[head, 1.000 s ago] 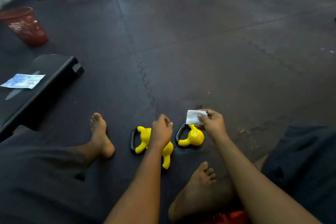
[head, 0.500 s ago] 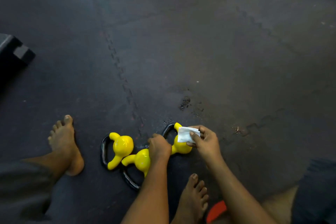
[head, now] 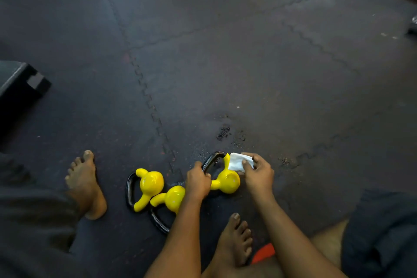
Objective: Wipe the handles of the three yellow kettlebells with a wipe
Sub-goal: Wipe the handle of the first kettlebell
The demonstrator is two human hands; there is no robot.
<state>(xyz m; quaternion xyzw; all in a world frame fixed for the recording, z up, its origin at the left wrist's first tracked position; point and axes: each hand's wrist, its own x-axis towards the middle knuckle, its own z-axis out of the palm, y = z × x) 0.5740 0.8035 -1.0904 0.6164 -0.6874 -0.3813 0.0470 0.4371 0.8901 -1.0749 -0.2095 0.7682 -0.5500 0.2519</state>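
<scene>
Nearest, a bare foot (head: pixel 237 239) rests on the dark rubber floor (head: pixel 248 63), just before the right yellow kettlebell (head: pixel 226 181). To that kettlebell's left, the middle kettlebell (head: pixel 173 197) and the left kettlebell (head: pixel 151 184) lie close together. The left hand (head: pixel 198 181) has its fingers curled round the right kettlebell's black handle (head: pixel 211 160). The right hand (head: pixel 258 174) has its fingers pinching a white wipe (head: pixel 237 162) against the handle's far yellow end.

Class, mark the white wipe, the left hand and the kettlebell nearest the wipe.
wipe (head: pixel 236 163): head view, middle of the sheet.
left hand (head: pixel 198 184): head view, back of the hand.
kettlebell nearest the wipe (head: pixel 227 182): head view, yellow body.
</scene>
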